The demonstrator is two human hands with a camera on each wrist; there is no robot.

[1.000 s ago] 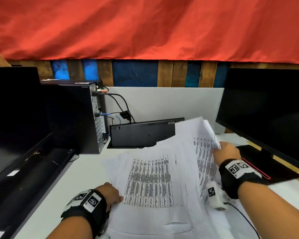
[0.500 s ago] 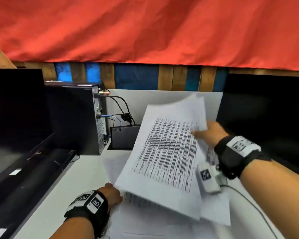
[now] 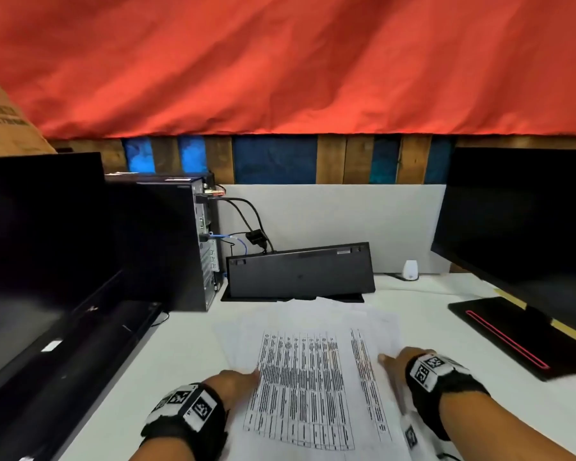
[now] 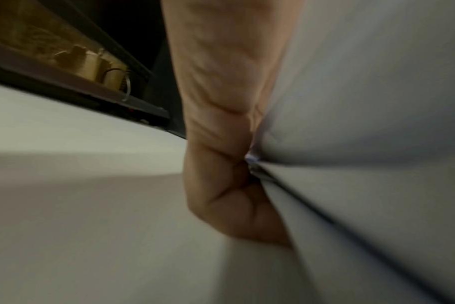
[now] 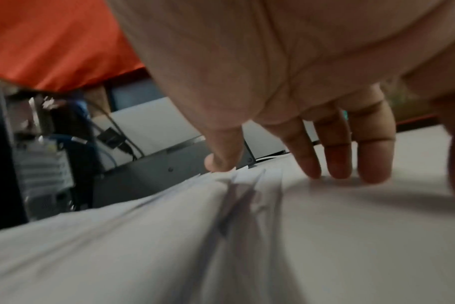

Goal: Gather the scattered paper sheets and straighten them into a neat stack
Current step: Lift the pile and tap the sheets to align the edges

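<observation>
Several printed paper sheets (image 3: 306, 377) lie in a loose, fanned pile on the white desk (image 3: 140, 377), their edges uneven. My left hand (image 3: 236, 380) sits at the pile's left edge with the thumb on top. In the left wrist view the hand (image 4: 221, 144) is curled and sheet edges (image 4: 364, 102) run into its fold. My right hand (image 3: 399, 359) lies at the pile's right edge. Its fingers (image 5: 314, 164) are straight, with the tips touching the staggered sheet edges (image 5: 247, 181) and the desk.
A black keyboard (image 3: 300, 271) stands propped just behind the pile. A computer tower (image 3: 160, 244) and a dark monitor (image 3: 40, 244) fill the left side. Another monitor (image 3: 526, 221) and a black pad with a red line (image 3: 506, 337) are on the right. A small white device (image 3: 410, 270) sits at the back.
My right hand swung the lifted sheets over to the left, laid them flat on the pile and let go. It now rests low at the right edge. The left hand stayed put.
</observation>
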